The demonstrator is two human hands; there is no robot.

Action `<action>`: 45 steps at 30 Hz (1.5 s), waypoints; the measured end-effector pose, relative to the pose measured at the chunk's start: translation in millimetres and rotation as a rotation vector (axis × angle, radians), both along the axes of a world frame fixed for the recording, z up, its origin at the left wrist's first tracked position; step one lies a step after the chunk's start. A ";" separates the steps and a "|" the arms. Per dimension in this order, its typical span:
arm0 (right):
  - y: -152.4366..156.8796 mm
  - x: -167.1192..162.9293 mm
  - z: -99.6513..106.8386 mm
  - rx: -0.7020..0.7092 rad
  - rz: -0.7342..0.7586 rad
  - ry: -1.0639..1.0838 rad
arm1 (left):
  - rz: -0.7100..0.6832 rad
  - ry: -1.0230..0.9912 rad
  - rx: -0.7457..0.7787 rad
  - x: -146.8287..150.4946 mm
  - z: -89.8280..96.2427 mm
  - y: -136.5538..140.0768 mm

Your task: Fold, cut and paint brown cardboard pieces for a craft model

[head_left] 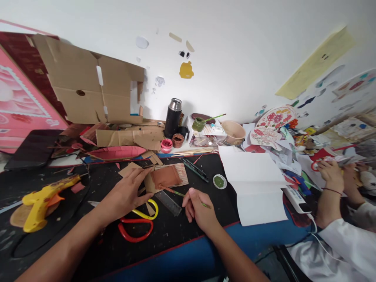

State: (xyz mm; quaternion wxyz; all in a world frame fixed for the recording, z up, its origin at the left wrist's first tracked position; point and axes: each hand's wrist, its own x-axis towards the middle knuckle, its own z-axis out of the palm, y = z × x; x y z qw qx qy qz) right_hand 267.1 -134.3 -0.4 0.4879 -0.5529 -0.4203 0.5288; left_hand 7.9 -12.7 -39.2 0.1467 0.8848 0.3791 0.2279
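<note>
My right hand (198,207) is closed around a thin paintbrush (173,190). The brush tip meets the lower edge of a small cardboard piece (168,176) coated in brown paint, which lies on corrugated cardboard (184,172). On the left side of that cardboard rests my left hand (132,190), fingers stretched out and thumb apart. Under its thumb are scissors (135,230) with one red and one yellow handle, blades partly hidden by the hand. A dark ruler (169,203) lies between my hands. Beyond sit open jars of brown paint (178,140) and red paint (166,145).
A yellow glue gun (41,203) lies at left. Along the wall stand a black flask (173,117), a green paint jar (199,124) and a bowl (233,132). White paper (255,184) and a lid of green paint (219,181) are at right, near another person's hand (330,174).
</note>
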 end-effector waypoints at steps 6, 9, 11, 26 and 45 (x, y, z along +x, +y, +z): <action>-5.1 19.6 5.0 0.002 -0.092 -0.018 | -0.007 0.000 0.006 -0.3 0.7 -0.1; -8.2 20.9 4.5 -0.014 -0.114 -0.007 | -0.008 -0.010 -0.003 0.1 2.4 -0.7; -10.1 18.5 2.7 -0.020 -0.110 0.014 | -0.008 -0.009 -0.004 0.3 3.2 -1.0; -10.3 -3.8 -2.2 -0.019 0.013 0.098 | -0.012 0.012 0.040 -0.2 2.0 -0.5; -14.7 23.2 -5.1 0.004 -0.088 0.076 | -0.026 0.024 0.045 -1.6 -1.1 1.2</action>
